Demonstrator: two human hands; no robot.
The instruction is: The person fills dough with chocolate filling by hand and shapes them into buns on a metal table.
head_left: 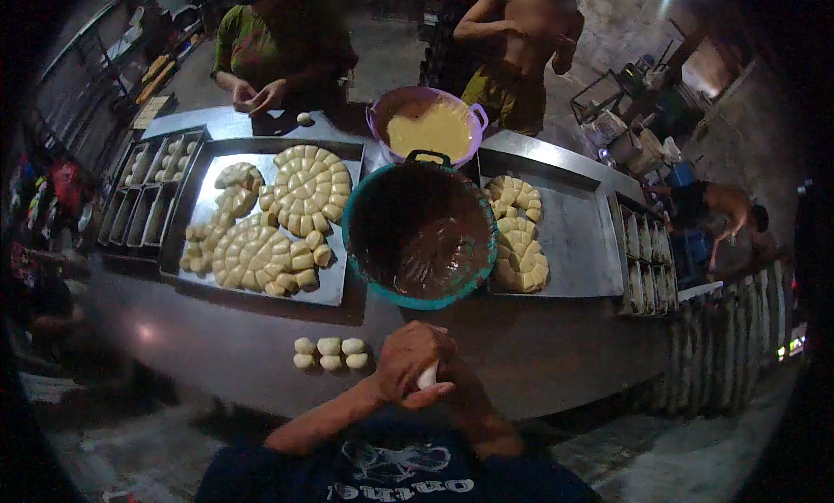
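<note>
My hands meet over the front of the metal table (217,342). A piece of pale dough (427,375) shows between them. My left hand (413,352) lies on top with its fingers curled over the dough, and my right hand (445,383) cups it from the other side, its fingers mostly hidden. Just left of my hands, several small dough balls (330,354) lie in two short rows. Directly ahead stands a teal basin (357,274) with a dark brown mass in it.
Left of the basin, a metal tray (325,292) bears coiled cut dough; another tray (591,234) with dough lies right. Sectioned baking pans (139,216) flank them. A purple basin (477,136) holds a yellowish mix. Two people stand across the table; one bends at far right.
</note>
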